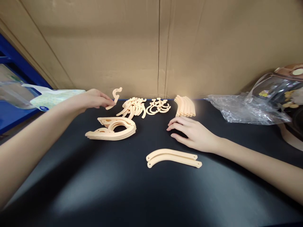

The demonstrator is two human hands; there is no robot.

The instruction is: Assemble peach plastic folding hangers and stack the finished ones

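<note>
My left hand (99,98) pinches a small cream plastic hook piece (116,95) by its lower end, its curl pointing up. Beside it lies a pile of similar hook pieces (133,107), and right of that a smaller group of curved pieces with hooks (159,106). Below my left hand is a stack of folded cream hangers (118,134). My right hand (189,131) rests on the black table with fingers spread, holding nothing, just in front of a row of curved hanger arms (186,106). Nearer to me, two hanger arms (174,157) lie side by side.
A crumpled clear plastic bag (248,108) lies at the right, next to a transparent container with a brown lid (290,74). At the left is a pale green tissue pack (50,99) near a blue frame (14,60). A cardboard wall (113,47) closes the back.
</note>
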